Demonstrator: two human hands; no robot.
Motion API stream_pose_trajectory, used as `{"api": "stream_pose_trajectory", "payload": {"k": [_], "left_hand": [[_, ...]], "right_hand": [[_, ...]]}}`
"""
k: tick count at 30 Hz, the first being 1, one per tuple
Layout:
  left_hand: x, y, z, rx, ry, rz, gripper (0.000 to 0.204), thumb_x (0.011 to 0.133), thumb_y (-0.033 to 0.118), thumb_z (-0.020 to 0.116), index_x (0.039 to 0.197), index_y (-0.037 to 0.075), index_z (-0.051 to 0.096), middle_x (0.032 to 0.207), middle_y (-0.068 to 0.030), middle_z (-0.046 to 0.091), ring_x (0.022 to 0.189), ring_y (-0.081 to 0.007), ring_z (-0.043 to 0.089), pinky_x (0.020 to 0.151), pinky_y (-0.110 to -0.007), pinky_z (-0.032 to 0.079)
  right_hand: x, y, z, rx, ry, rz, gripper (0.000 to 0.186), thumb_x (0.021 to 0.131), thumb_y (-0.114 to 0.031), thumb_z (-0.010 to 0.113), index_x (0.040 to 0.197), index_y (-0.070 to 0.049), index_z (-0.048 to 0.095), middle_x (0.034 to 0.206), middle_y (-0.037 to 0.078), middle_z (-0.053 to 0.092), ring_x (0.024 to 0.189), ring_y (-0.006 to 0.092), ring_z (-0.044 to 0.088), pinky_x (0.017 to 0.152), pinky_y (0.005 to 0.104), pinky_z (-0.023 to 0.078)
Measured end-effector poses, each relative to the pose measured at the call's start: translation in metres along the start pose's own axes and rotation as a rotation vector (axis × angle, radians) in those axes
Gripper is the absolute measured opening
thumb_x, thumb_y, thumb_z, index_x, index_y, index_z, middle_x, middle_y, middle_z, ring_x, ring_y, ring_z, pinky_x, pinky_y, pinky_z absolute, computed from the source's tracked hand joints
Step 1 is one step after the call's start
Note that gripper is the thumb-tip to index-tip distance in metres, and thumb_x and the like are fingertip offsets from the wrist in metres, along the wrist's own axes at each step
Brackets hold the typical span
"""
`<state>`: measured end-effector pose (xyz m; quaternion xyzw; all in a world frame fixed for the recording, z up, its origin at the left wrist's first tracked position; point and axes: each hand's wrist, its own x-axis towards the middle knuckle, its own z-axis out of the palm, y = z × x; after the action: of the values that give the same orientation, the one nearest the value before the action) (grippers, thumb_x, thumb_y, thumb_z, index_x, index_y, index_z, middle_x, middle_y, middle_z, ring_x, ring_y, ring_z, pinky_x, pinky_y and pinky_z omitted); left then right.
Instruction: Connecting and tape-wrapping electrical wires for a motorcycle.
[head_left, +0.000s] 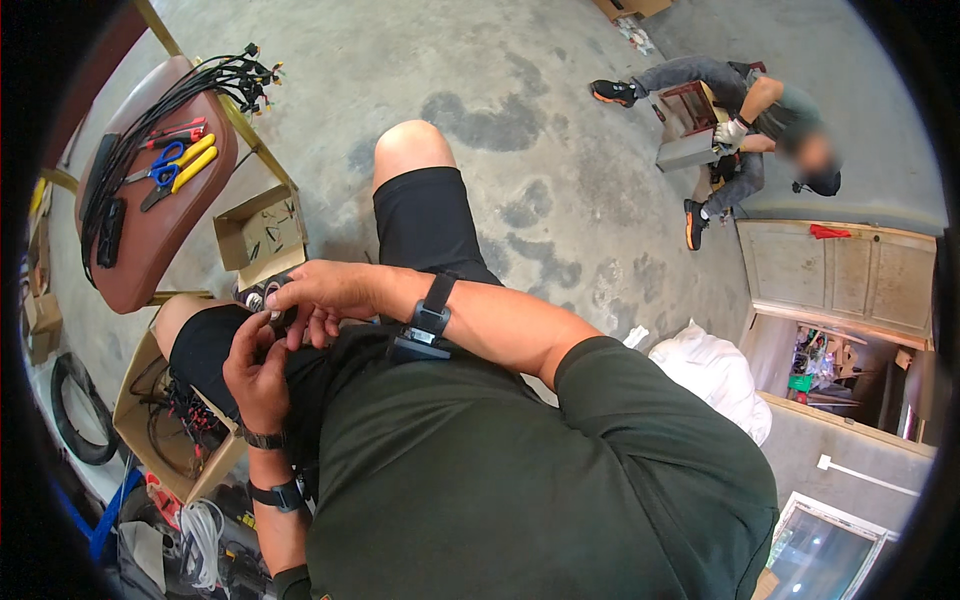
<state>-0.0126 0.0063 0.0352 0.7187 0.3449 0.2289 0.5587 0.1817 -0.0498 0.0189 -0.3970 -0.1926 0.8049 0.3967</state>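
Note:
My left hand (258, 375) and my right hand (325, 290) meet over my lap, fingertips almost touching. Both have thumb and fingers pinched together; whatever they hold is too small or hidden to name. Left of them stands a brown padded seat (150, 262). On it lie a bundle of black cables (150, 120) with small connector ends, blue-handled scissors (165, 170), yellow-handled pliers (190, 175) and a red-handled tool (180, 133). Just beyond my hands is an open cardboard box (236, 228) with a few small thin pieces inside.
A cardboard box (140, 415) of dark cables stands by my left leg, near a black tyre (80, 410) and a coiled white cable (203, 545). At right are a white sack (710, 375) and an open wooden cabinet (840, 265). A gloved co-worker (745, 125) handles a box-like object.

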Motion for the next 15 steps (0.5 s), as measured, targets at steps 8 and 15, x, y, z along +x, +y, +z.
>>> {"api": "stream_pose_trajectory", "payload": {"k": [8,15], "left_hand": [[0.021,-0.024,-0.006,-0.356,-0.002,-0.298,0.034,0.077,-0.004,0.069,0.109,-0.003,0.060,0.092,-0.0050,0.063,0.081,-0.0124,0.060,0.071,-0.025,0.050],[0.026,-0.016,-0.005,-0.431,0.148,-0.429,0.022,0.080,0.000,0.067,0.101,-0.001,0.061,0.077,-0.0025,0.063,0.062,-0.0089,0.057,0.053,-0.020,0.041]], "right_hand": [[0.009,0.006,-0.006,-0.265,0.437,-0.067,0.076,0.080,-0.026,0.073,0.141,-0.002,0.035,0.088,0.003,0.061,0.058,0.0072,0.049,0.046,0.0216,0.038],[-0.003,0.008,-0.002,-0.660,0.355,-0.204,0.061,0.085,-0.010,0.065,0.139,-0.003,0.038,0.084,0.004,0.063,0.067,0.0070,0.052,0.055,0.0227,0.042]]}}
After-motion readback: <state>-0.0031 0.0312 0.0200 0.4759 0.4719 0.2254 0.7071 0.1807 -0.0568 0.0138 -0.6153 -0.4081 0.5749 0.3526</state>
